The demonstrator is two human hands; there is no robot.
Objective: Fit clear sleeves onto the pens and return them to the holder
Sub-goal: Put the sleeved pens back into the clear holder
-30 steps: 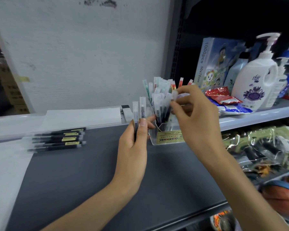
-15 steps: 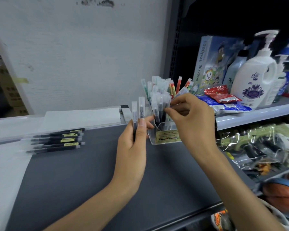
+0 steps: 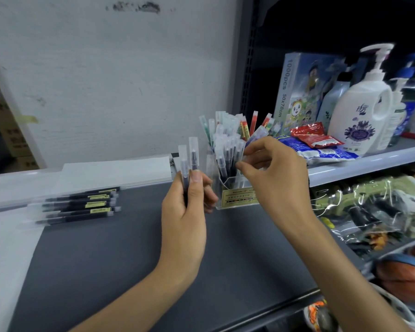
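Your left hand [image 3: 185, 212] is curled round two sleeved pens [image 3: 189, 161], holding them upright with the clear sleeve tops poking above your thumb. Just to the right of that hand stands the clear holder [image 3: 237, 202], packed with more sleeved pens. Your right hand [image 3: 277, 173] is at the holder's top, thumb and forefinger pinching a standing pen [image 3: 235, 152] in the bunch, the other fingers curled. Well to the left of your left hand, a row of dark pens [image 3: 82, 204] lies flat on the grey mat [image 3: 130, 259]
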